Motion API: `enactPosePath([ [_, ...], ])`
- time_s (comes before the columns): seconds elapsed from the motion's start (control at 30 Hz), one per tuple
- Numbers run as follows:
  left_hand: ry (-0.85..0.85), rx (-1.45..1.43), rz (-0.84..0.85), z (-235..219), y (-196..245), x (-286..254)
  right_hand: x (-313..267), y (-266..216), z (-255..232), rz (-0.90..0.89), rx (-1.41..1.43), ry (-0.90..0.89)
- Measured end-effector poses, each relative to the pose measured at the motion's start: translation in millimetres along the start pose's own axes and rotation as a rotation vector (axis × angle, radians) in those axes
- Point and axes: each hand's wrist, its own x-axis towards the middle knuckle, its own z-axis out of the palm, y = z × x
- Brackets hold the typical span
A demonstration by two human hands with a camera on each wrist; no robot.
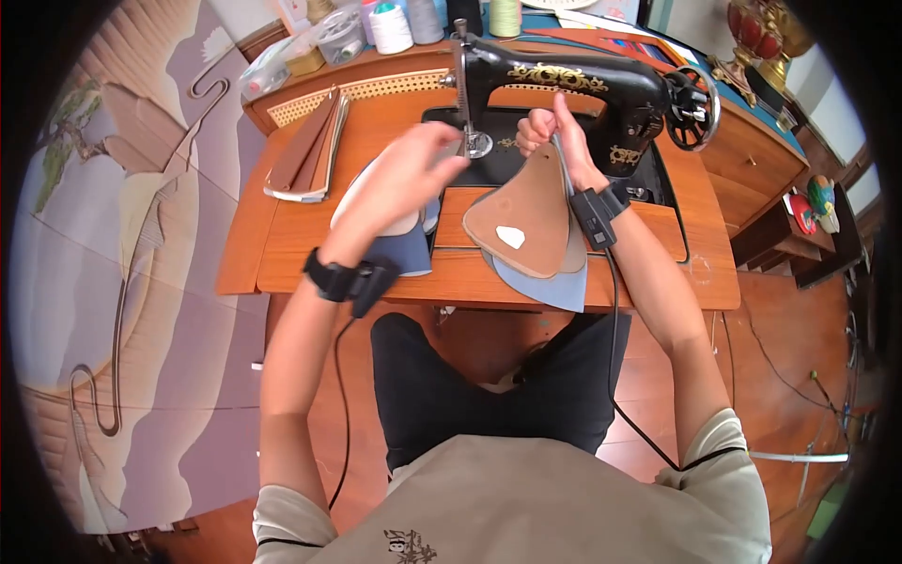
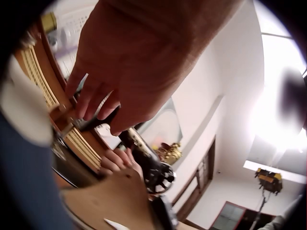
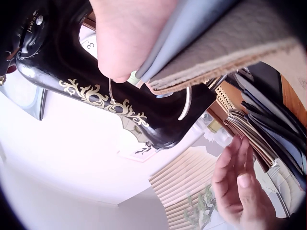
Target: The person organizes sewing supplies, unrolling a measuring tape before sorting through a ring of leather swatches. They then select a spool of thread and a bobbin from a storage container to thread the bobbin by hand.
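My right hand [image 1: 578,155] pinches the narrow top of a stack of flat pieces, its thumb pointing up. On top lies a tan leather piece [image 1: 503,202] with a white patch [image 1: 510,237]; a light blue piece [image 1: 550,289] sticks out below. In the right wrist view, the layered edge [image 3: 225,67] shows grey and brown leather beside blue material. My left hand [image 1: 404,179] is raised with relaxed fingers and holds nothing. Beneath it lie a dark blue piece [image 1: 409,256] and a pale rounded piece [image 1: 351,199]. The black sewing machine [image 1: 564,80] stands just beyond both hands.
Long brown leather strips [image 1: 305,150] lie in a pile on the left of the wooden table [image 1: 329,271]. Thread spools [image 1: 390,28] and a clear plastic box [image 1: 338,38] line the back. The machine's handwheel [image 1: 693,105] is at right. Cables [image 1: 615,348] hang from both wrists.
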Motion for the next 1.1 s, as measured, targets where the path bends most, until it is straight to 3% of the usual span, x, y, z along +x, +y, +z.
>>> enactPosePath([
  [0.07, -0.099, -0.085, 0.053, 34.0, 6.9, 12.8, 1.5, -0.4, -3.6, -0.039, 0.013, -0.068],
  [0.2, -0.187, -0.127, -0.049, 78.9, 28.5, 34.5, -0.2, -2.3, 0.4, -0.080, 0.014, 0.000],
  [0.23, -0.286, -0.134, -0.192, 83.9, 34.4, 36.7, -0.7, -2.0, 0.5, -0.094, 0.006, -0.006],
  [0.27, -0.286, -0.141, -0.190, 86.7, 34.6, 34.9, -0.4, -3.3, -0.4, -0.092, 0.001, -0.001],
  [0.33, -0.132, -0.032, -0.121, 91.5, 32.7, 30.3, -1.1, -4.0, -2.9, -0.093, -0.122, 0.011],
  [0.37, -0.136, -0.037, -0.125, 92.9, 30.9, 29.5, -1.5, -3.8, -1.2, -0.079, -0.110, 0.029],
  [0.47, -0.147, -0.164, -0.173, 86.2, 22.2, 32.6, 2.1, -1.4, -0.7, -0.072, -0.149, 0.080],
  [0.6, -0.002, -0.398, -0.214, 98.7, 11.4, 37.0, 1.6, -1.0, 2.8, -0.122, -0.167, 0.086],
  [0.63, 0.001, -0.399, -0.213, 101.5, 9.3, 40.1, 3.0, -0.7, -6.7, -0.109, -0.143, 0.029],
  [0.7, -0.168, -0.498, -0.213, 106.4, 4.9, 45.2, 3.6, 0.0, -5.0, -0.106, -0.116, 0.024],
  [0.73, -0.163, -0.498, -0.214, 111.2, 3.9, 44.3, 4.4, 0.5, -4.0, -0.106, -0.088, 0.022],
  [0.8, 0.054, -0.551, -0.111, 120.2, 3.0, 41.3, 4.2, 0.7, -7.3, -0.088, -0.066, 0.002],
  [1.0, -0.159, -0.739, -0.287, 102.7, 12.7, 39.7, 3.8, 0.5, -11.5, -0.053, -0.041, -0.035],
  [1.03, -0.157, -0.737, -0.286, 103.3, 12.2, 39.2, 4.3, 0.7, -11.9, -0.053, -0.031, -0.045],
  [1.1, 0.007, -0.548, -0.184, 107.1, 11.5, 38.6, 4.7, 1.7, -10.5, -0.055, -0.035, -0.016],
])
